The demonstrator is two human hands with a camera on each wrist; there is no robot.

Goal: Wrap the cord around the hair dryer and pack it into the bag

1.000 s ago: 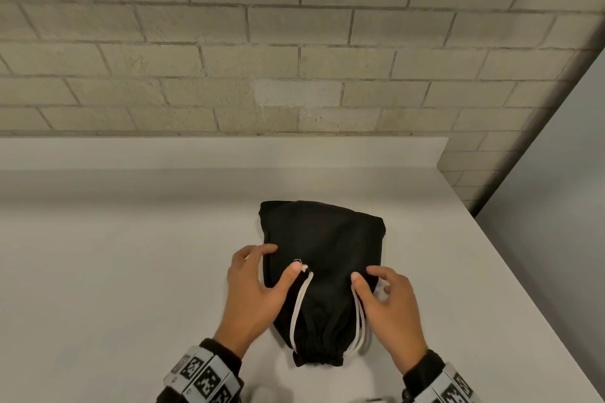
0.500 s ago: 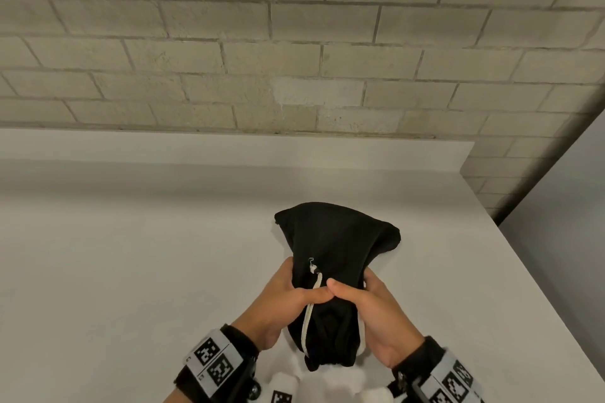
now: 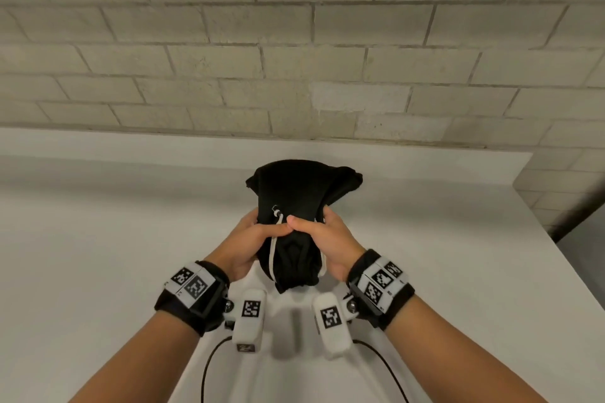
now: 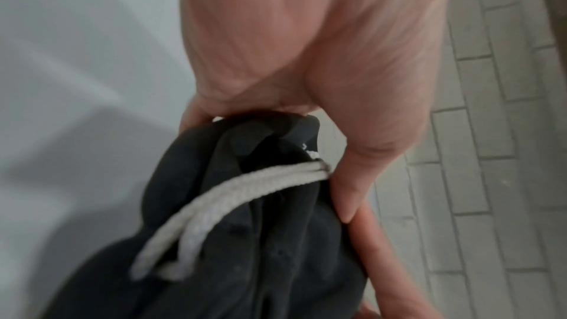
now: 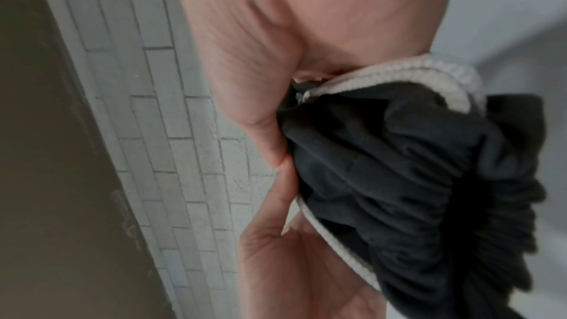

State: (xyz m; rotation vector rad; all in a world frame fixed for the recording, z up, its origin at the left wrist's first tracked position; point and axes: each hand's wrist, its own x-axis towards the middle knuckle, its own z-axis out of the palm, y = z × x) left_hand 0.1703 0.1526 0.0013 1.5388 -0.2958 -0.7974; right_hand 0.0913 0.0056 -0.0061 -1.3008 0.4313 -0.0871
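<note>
A black drawstring bag [image 3: 294, 193] with white cords [image 3: 274, 245] is lifted above the white table [image 3: 98, 255], its gathered mouth [image 3: 296, 281] toward me. My left hand [image 3: 248, 239] grips its left side, thumb over the cord [image 4: 245, 183]. My right hand [image 3: 324, 239] grips the right side, thumb on top of the fabric [image 5: 383, 166]. Both hands wrap the bag [image 4: 261, 251] from opposite sides, thumbs meeting in the middle. The hair dryer and its cord are hidden; nothing of them shows outside the bag.
A pale brick wall [image 3: 294, 59] stands right behind the table. The table's right edge [image 3: 556, 255] drops off to a grey floor. Thin black cables [image 3: 209, 366] hang from my wrist cameras near the front edge.
My hands went from resting flat on the lying bag to gripping it from both sides. The bag has come up off the table and moved away from me.
</note>
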